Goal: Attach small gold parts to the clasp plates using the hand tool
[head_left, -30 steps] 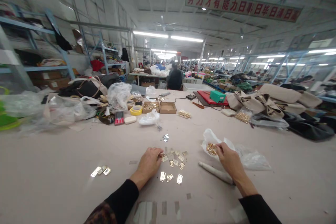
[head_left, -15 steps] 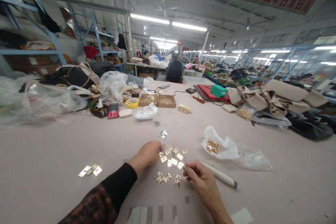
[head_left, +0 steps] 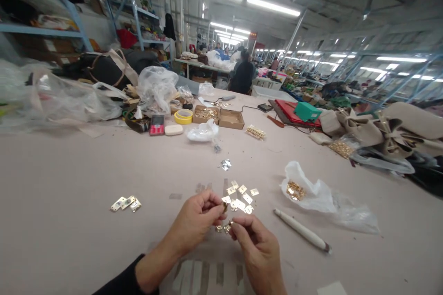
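Note:
My left hand [head_left: 199,214] is closed in a pinch on a small gold metal fitting [head_left: 224,207], partly hidden by the fingers. Just right of it and lower, my right hand [head_left: 258,239] pinches thumb and fingertip together; a bit of gold shows at the tips, too small to name. Below and between the hands lie a few gold lock fittings [head_left: 219,229] on the table. Several flat gold plates [head_left: 247,198] are scattered beyond my fingertips. Off to the left sits a small overlapping group of gold plates [head_left: 126,203].
Silver pieces [head_left: 226,164] lie beyond the plates. To the right are a white rod-like tool [head_left: 302,231] and a white wrapper [head_left: 313,193] with gold parts. Farther back stand open cardboard boxes [head_left: 231,119], yellow tape [head_left: 183,116] and beige bags [head_left: 394,131].
My left hand has come away from the plates toward me, with a gold fitting in its fingers. My right hand has moved closer to it. The camera view has tilted down and shifted left.

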`<state>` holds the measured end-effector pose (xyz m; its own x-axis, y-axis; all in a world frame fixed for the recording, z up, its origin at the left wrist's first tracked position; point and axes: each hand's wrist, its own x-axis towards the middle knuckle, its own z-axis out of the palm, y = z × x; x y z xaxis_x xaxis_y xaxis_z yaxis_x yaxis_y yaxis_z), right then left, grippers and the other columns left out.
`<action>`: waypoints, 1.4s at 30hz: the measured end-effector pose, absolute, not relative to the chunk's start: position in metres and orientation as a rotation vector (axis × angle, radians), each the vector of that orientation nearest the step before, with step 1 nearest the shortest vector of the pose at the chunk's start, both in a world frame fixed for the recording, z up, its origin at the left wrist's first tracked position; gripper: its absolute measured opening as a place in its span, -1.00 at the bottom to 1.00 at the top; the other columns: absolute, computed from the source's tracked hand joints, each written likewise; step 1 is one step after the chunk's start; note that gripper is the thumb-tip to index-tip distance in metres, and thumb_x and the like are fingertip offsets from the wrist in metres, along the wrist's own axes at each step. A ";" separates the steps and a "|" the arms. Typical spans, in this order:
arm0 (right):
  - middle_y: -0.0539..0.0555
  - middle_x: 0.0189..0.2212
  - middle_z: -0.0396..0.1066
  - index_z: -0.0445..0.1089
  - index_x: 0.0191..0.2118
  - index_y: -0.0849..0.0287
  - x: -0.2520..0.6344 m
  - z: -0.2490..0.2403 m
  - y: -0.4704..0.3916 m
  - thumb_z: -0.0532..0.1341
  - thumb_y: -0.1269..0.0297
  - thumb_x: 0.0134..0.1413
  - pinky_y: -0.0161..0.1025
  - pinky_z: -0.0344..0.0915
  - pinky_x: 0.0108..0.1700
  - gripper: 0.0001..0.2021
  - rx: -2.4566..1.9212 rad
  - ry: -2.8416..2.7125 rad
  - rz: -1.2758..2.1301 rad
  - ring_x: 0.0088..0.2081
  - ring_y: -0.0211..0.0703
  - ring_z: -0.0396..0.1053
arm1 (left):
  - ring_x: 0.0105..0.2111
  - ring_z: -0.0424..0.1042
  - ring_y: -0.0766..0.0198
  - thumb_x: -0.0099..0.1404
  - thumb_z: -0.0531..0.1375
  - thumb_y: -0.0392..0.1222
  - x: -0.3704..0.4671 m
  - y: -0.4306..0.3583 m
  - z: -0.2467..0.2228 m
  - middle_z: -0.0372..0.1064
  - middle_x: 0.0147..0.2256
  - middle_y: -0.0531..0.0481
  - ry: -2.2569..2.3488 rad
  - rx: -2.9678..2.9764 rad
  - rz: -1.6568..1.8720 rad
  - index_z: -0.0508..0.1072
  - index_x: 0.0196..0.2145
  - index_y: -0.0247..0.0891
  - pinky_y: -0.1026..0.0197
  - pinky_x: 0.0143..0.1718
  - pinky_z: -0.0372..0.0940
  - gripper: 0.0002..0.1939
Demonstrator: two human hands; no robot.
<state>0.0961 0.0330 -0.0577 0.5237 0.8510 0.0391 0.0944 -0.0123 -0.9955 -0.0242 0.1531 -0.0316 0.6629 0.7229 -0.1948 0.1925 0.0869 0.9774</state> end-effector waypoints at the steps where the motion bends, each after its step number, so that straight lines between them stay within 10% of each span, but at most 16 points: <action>1: 0.01 -0.46 0.49 0.53 -0.30 0.14 0.092 -0.055 0.032 0.28 0.12 0.17 -0.39 0.35 -0.32 -0.80 -1.495 -0.875 0.695 -0.39 -0.23 0.43 | -0.31 0.51 0.22 0.20 0.17 0.11 -0.029 0.145 -0.030 0.48 -0.36 -0.05 0.818 1.392 0.486 0.34 -0.30 -0.27 0.18 -0.23 0.44 -0.65; 10: -0.04 -0.36 0.54 0.50 -0.22 0.09 0.079 -0.051 0.036 0.21 0.39 0.23 -0.46 0.39 -0.25 -0.89 -1.466 -1.282 0.362 -0.33 -0.32 0.50 | -0.22 0.56 0.15 0.13 0.32 -0.01 -0.049 0.115 -0.024 0.57 -0.25 -0.12 0.843 1.113 0.639 0.54 -0.15 -0.31 0.22 -0.17 0.46 -0.61; 35: 0.02 -0.28 0.53 0.44 -0.09 0.11 0.131 -0.032 0.068 0.15 0.33 0.24 -0.34 0.39 -0.23 -0.83 -1.778 -1.615 0.394 -0.31 -0.25 0.48 | -0.29 0.48 0.38 0.45 0.04 -0.33 -0.073 0.162 -0.066 0.45 -0.28 0.04 0.472 2.162 0.957 0.47 -0.17 -0.19 0.41 -0.24 0.34 -0.79; 42: 0.06 -0.28 0.56 0.49 -0.15 0.18 0.181 -0.036 0.146 0.12 0.41 0.26 -0.23 0.37 -0.18 -0.81 -2.028 -1.885 0.120 -0.27 -0.17 0.50 | -0.37 0.49 0.32 0.38 0.13 -0.12 -0.070 0.165 -0.066 0.50 -0.39 0.04 0.804 1.711 0.721 0.50 -0.30 -0.20 0.36 -0.32 0.35 -0.81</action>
<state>0.1810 0.1464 -0.0355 0.1021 0.9774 0.1849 0.9461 -0.0379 -0.3218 -0.0702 0.1646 -0.0659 0.5906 0.8034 0.0758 0.1627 -0.2105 0.9640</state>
